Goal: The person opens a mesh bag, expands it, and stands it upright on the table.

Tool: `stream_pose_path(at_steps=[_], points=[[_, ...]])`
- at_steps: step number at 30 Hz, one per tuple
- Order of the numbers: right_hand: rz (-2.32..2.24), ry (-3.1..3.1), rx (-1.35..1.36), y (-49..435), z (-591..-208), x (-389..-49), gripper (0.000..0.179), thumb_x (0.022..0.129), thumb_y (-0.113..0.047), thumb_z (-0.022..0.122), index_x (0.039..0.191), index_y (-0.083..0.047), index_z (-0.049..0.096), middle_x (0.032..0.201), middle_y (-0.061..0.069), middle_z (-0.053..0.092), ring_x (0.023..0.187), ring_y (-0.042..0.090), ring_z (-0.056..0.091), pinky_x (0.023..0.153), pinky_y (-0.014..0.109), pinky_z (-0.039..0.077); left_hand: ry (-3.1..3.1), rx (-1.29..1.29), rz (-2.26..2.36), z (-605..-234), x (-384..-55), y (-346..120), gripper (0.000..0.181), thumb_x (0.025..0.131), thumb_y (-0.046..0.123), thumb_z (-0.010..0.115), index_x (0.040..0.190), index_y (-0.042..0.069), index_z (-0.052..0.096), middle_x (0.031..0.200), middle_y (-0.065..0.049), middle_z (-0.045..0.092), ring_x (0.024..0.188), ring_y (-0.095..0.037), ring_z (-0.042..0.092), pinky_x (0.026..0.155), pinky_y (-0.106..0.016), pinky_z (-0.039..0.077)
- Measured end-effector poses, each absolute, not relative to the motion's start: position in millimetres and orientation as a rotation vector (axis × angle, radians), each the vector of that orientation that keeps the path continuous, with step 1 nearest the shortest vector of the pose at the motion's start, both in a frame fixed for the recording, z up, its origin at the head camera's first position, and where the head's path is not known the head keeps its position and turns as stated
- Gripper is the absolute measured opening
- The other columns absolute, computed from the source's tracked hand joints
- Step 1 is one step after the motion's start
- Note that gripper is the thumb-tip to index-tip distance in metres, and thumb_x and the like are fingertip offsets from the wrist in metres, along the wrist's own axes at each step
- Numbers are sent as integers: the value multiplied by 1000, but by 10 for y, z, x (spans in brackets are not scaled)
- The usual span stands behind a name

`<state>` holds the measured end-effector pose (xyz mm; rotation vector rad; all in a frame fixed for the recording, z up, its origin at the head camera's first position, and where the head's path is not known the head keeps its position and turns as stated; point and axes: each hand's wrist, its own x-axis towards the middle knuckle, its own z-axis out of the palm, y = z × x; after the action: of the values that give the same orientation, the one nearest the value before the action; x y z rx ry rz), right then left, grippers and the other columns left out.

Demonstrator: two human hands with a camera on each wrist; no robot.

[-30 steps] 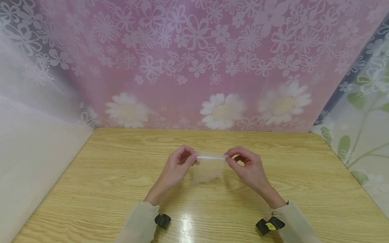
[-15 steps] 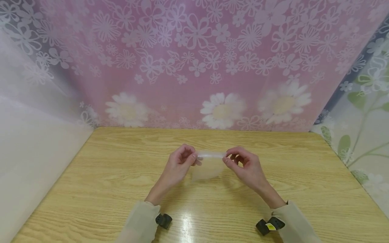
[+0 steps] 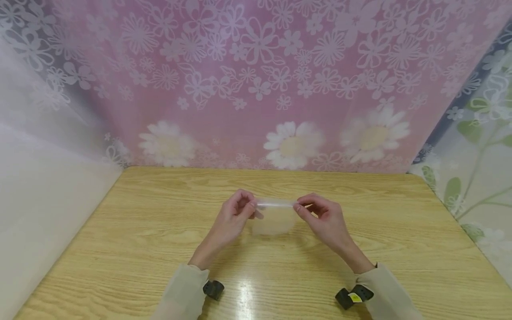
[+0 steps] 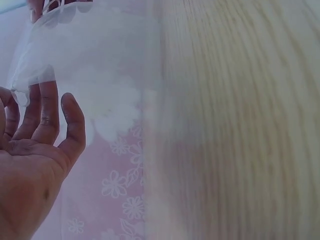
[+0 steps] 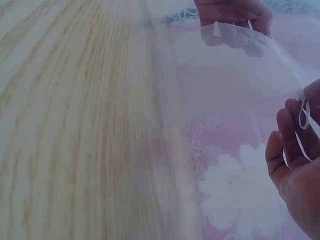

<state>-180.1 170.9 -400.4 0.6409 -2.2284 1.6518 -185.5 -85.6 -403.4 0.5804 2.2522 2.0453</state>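
A small translucent plastic bag [image 3: 274, 223] is stretched between my two hands above the table. My left hand [image 3: 233, 218] pinches its upper left corner, and my right hand [image 3: 329, 220] pinches the upper right one. A shiny, straight band runs along the top edge, while the body of the bag hangs down below. Through the sheer film in the left wrist view, fingertips [image 4: 44, 75] of the left hand show behind the bag. A thin white loop [image 5: 304, 117] sticks out at the right hand's corner in the right wrist view.
The wood-grain table [image 3: 160, 213] lies under both hands. At its back hangs a pink curtain [image 3: 240, 111] with white flowers, and pale sheets [image 3: 48, 186] close off the sides. Dark wrist cameras [image 3: 214, 290] sit at the cuffs.
Both hands keep their pinch on the bag's top corners. The bag's lower part has swung up slightly and looks shorter, and the hands have shifted a touch to the left.
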Motion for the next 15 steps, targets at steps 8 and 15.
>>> stream_pose_path(at_steps=[8,15], points=[[1794,-2234,555,1717,-3977,-1802,12,98,-1,66,107,6,71,90,-10,76,79,10,71,68,20,58,2117,615,2109,-4019,-1828,-883,28,102,10,63,127,6,52,115,-22,72,94,-19,74,93,-54,58],[1744,-2213,593,1707,-3989,-1817,31,91,3,73,122,0,67,94,-8,73,81,6,72,70,20,59,2089,585,2154,-4018,-1830,-877,37,99,4,66,132,14,51,113,-22,70,93,-35,74,87,-56,59]])
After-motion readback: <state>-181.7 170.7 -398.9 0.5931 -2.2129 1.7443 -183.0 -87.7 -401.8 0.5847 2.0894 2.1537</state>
